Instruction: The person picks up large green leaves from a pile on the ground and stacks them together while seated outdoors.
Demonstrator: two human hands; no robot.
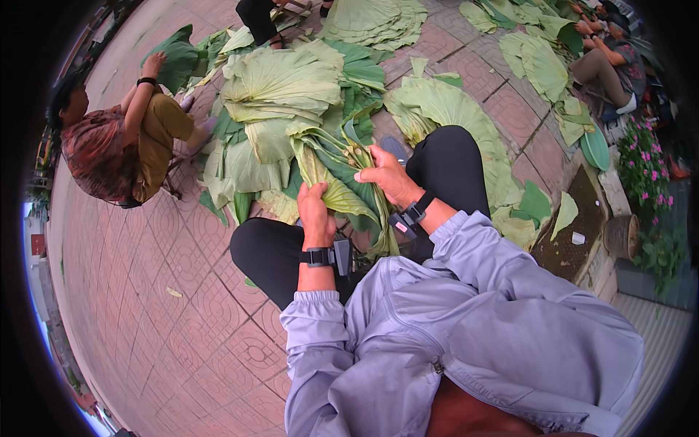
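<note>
A bundle of large folded lotus leaves (343, 173) is held above the paving, between my knees. My right hand (394, 180) grips it near the gathered pale stem ends, with the thumb pointing left across them. On the lower left, my left hand (317, 214) pinches the yellowish-green edge of an outer leaf, thumb on top. The bundle's lower part hangs down towards my lap. Just beyond lies a stack of flattened pale green leaves (281, 82), with darker leaves (357, 65) partly under it. To the right, more overlapping leaves (464, 117) spread past my knee.
A seated person (123, 131) at the left holds a dark green leaf (176, 59). Another person (611, 65) sits at the far right near a leaf pile (535, 65). A green basin (595, 147) and pink flowers (647, 158) stand along the right edge. Patterned paving tiles (180, 328) cover the ground.
</note>
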